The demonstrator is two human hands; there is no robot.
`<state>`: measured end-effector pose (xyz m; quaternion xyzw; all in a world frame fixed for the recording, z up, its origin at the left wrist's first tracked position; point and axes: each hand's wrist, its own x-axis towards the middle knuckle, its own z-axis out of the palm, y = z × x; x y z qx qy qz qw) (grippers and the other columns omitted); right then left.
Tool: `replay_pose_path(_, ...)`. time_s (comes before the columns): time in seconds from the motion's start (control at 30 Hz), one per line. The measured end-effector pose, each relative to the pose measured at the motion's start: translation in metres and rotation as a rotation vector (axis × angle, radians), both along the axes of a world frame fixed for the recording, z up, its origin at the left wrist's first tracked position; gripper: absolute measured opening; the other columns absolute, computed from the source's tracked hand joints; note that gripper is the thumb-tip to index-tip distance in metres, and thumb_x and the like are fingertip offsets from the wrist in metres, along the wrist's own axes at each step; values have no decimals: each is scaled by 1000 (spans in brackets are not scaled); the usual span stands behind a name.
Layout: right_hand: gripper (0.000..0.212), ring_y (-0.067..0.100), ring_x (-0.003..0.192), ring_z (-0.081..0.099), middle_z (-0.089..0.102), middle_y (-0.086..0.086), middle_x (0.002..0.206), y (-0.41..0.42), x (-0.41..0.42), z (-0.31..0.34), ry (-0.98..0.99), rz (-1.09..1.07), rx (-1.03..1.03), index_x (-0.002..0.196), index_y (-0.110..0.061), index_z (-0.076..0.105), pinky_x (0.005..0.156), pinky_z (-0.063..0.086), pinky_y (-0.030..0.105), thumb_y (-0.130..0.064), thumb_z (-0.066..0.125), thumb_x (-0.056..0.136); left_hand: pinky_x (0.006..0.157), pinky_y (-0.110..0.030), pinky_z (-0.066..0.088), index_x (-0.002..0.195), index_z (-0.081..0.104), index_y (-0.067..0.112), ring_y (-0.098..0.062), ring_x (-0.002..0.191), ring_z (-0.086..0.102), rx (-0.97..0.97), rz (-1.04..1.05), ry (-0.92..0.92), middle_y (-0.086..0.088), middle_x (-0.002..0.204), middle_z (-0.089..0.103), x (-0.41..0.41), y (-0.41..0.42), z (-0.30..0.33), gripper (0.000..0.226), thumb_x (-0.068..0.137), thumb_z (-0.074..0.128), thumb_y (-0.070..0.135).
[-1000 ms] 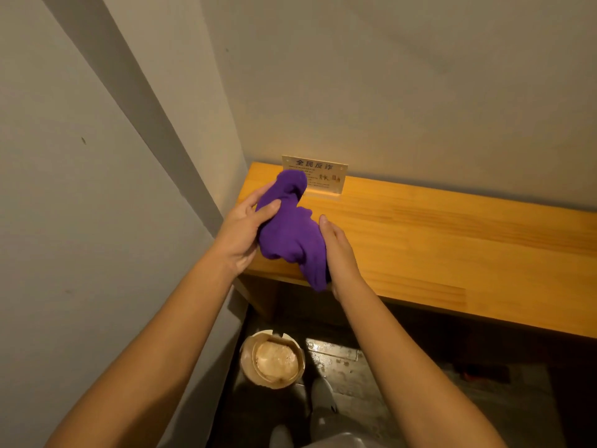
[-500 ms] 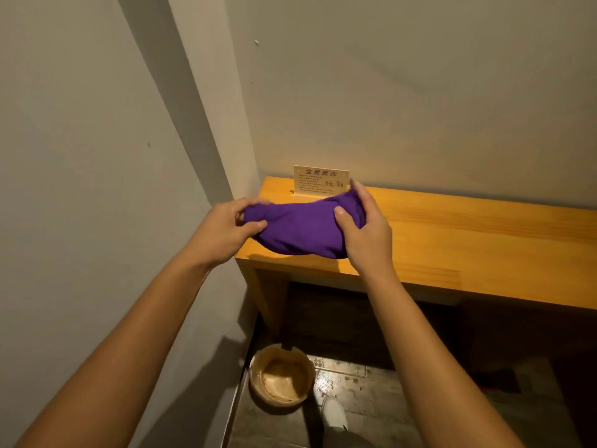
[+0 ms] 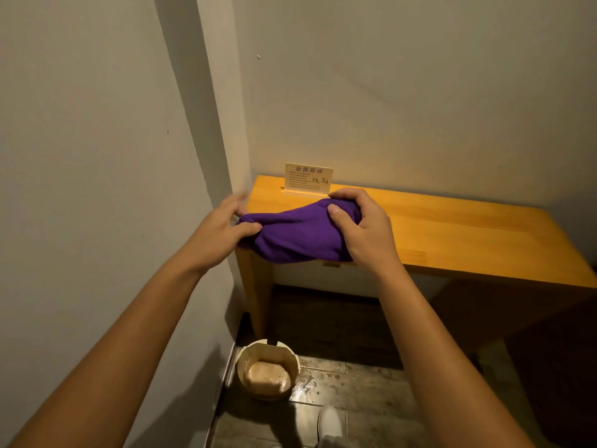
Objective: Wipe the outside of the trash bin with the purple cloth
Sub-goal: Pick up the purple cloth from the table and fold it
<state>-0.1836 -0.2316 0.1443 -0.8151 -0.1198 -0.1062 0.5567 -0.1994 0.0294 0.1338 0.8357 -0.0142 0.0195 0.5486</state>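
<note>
Both hands grip one bunched purple cloth from my head view. Left hand pinches the cloth's left end between thumb and fingers; its fingers look blurred. Right hand is closed over the right end, thumb on top. Cloth sags between them over the front left corner of the yellow-orange wooden table; I can't tell if it touches the top. Small cream sign card with dark print stands at the table's back edge, just behind the cloth. Round tan trash bin, open top, sits on the dark tiled floor below the table's left leg, against the grey wall. Pale shoe toe near the bin.
</note>
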Motion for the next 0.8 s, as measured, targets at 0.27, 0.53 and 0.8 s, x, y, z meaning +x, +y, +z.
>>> replay_pose_path(0.27, 18, 3, 97, 65, 70, -10, 104, -31, -15, 6, 150, -39, 100, 100, -25, 69, 75, 51, 23, -39, 77, 92, 68, -31, 40, 78, 50, 12, -16, 76, 54, -912, -80, 225, -6, 80, 53, -46, -38, -3, 11, 81, 60, 7)
replay_pose_path(0.53, 47, 19, 109, 65, 69, -6, 118, -86, -44, -49, 269, -191, -437, 126, -25, 62, 85, 53, 38, -55, 70, 91, 63, -30, 39, 82, 51, 12, -16, 71, 52, -629, -48, 321, -8, 77, 54, -57, -89, -8, 13, 85, 58, 0)
replay_pose_path(0.8, 42, 2, 104, 63, 68, -8, 122, -86, -104, -93, 707, -130, 441, 132, -33, 61, 85, 54, 32, -58, 53, 98, 67, -52, 50, 97, 50, 13, -21, 73, 60, 381, -16, -43, -5, 84, 62, -96, -198, -28, 12, 90, 59, 10)
